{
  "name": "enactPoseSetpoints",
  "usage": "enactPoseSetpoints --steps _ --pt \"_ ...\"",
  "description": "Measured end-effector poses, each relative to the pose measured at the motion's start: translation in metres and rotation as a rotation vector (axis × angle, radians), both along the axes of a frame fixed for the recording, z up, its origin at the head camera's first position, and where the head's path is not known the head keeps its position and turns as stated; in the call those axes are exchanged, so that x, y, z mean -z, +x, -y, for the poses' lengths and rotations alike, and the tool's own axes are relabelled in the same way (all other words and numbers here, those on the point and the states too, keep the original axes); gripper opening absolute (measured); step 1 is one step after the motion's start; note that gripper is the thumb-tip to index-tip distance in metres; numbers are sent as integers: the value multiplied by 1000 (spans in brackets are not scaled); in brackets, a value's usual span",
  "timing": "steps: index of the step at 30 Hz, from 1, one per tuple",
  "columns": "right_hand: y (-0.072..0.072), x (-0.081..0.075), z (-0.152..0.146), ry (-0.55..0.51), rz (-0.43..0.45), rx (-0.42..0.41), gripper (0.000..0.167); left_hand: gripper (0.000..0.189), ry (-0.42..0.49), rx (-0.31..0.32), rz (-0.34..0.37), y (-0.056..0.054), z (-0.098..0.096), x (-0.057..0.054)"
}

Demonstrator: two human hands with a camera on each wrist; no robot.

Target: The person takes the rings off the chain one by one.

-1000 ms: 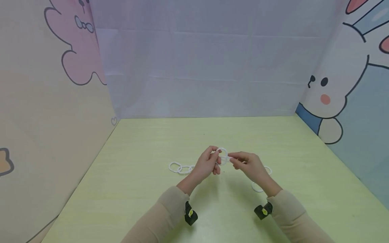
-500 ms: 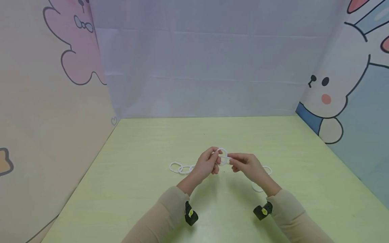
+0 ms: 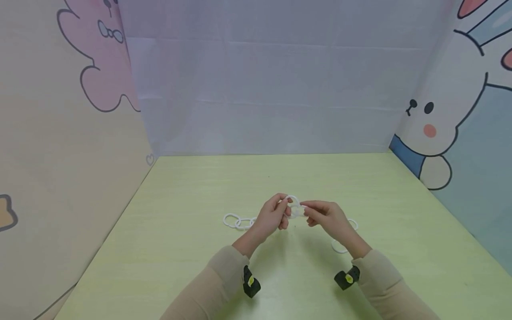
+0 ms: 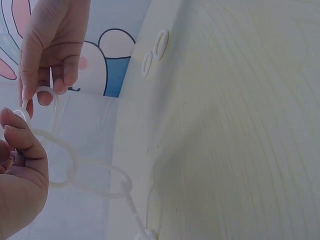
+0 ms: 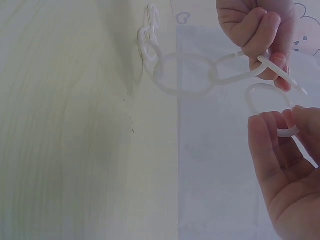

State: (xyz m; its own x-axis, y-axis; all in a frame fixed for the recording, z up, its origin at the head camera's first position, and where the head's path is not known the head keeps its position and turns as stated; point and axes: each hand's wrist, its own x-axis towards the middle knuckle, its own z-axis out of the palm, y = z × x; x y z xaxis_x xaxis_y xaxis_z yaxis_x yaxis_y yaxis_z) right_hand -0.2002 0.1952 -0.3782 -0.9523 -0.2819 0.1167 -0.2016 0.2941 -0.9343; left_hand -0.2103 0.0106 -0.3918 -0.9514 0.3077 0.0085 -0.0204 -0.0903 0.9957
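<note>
In the head view, my left hand (image 3: 272,214) is raised over the table and pinches the end link (image 5: 282,73) of a white plastic chain (image 5: 185,93). From this hand the chain hangs down to the table, where more of its links (image 3: 240,227) lie to the left. My right hand (image 3: 326,215) faces it, pinching another white link (image 5: 260,85) between thumb and fingers. The two held links are close together and overlap in the head view. Whether one passes through the other, I cannot tell. Fingers cover part of both.
Two loose white links, one nearer (image 3: 339,252) and one farther (image 3: 355,222), lie on the pale green table (image 3: 208,178) by my right forearm, which partly hides them. Printed walls stand left and right, and a pale sheet (image 3: 264,89) hangs behind.
The link in my right hand has turned slightly and shows more of its open face. Both hands stay almost in place; the chain and loose links on the table lie as before.
</note>
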Motion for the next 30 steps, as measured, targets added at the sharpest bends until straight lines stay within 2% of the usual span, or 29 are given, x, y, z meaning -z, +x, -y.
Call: enactPoseSetpoints --steps 18,26,30 --pt "-4 0 -10 7 25 47 25 25 -10 -10 -4 1 0 -1" --pt "-7 2 -16 13 42 62 25 18 -1 0 3 15 2 -27" --pt "-8 1 -20 30 51 75 26 18 1 5 2 16 3 -29"
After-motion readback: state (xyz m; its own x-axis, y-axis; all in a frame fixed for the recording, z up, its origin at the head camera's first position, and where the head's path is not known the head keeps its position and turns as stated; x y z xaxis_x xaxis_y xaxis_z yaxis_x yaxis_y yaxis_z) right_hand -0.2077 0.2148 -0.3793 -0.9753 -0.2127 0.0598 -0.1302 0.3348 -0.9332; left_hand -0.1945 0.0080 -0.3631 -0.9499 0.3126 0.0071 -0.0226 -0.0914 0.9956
